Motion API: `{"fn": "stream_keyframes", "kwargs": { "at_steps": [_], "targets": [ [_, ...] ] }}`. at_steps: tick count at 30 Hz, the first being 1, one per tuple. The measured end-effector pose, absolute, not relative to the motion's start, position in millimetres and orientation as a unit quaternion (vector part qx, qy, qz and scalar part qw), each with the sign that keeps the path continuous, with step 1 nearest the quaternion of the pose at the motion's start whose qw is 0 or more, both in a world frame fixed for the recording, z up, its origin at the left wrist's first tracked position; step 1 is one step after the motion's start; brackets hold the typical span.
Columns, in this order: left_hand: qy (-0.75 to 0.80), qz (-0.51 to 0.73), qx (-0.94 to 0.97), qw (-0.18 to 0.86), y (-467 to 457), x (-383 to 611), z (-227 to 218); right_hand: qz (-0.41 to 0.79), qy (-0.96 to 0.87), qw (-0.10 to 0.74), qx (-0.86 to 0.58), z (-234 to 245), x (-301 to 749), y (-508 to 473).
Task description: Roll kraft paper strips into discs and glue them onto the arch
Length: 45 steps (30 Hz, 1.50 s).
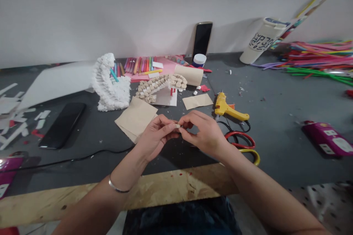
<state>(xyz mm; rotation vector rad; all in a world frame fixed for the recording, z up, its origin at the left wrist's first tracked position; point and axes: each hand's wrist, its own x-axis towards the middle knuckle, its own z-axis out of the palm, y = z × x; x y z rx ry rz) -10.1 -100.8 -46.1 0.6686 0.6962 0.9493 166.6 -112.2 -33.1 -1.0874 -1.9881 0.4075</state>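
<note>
Above the dark tabletop, my left hand (pixel 156 134) and my right hand (pixel 205 132) meet fingertip to fingertip, both closed in a pinch. Between them is a small beige paper roll (pixel 177 126), mostly covered by the fingers. Beige paper sheets (pixel 138 115) lie beside my left hand, and a smaller beige paper piece (pixel 198 101) lies beyond my right hand. Behind the hands stands a curved model (pixel 154 87) covered in similar beige rolls. A yellow glue gun (pixel 230 109) and scissors with red and yellow handles (pixel 252 139) lie near my right hand and forearm.
A white textured model (pixel 110 90), colored markers (pixel 142 65), a cardboard tube (pixel 190 75) and a white-lidded jar (pixel 199 60) are at the back. Phones (pixel 64 125), a tumbler (pixel 260 42), pipe cleaners (pixel 320 57) and a purple power strip (pixel 329 138) surround the work. A black cord (pixel 93 153) crosses left.
</note>
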Motion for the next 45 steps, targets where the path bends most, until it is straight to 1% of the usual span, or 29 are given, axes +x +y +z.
{"fn": "stream_keyframes", "kwargs": {
  "at_steps": [11,25,40,45],
  "targets": [
    [0.330,0.393,0.310,0.800,-96.1,-13.6,-51.0,0.134,-0.810,0.398,-0.409,-34.2,168.3,-111.8],
    [0.311,0.373,0.264,0.833,-95.9,-14.7,-52.1,0.109,-0.816,0.416,-0.387,-36.3,167.4,-112.8],
    [0.312,0.361,0.262,0.839,-95.9,-16.5,-50.6,0.104,-0.822,0.417,-0.373,-37.2,166.9,-112.5],
    [0.312,0.366,0.276,0.832,-96.8,-14.9,-49.4,0.141,-0.805,0.422,-0.391,-39.5,166.0,-112.8]
  ]
}}
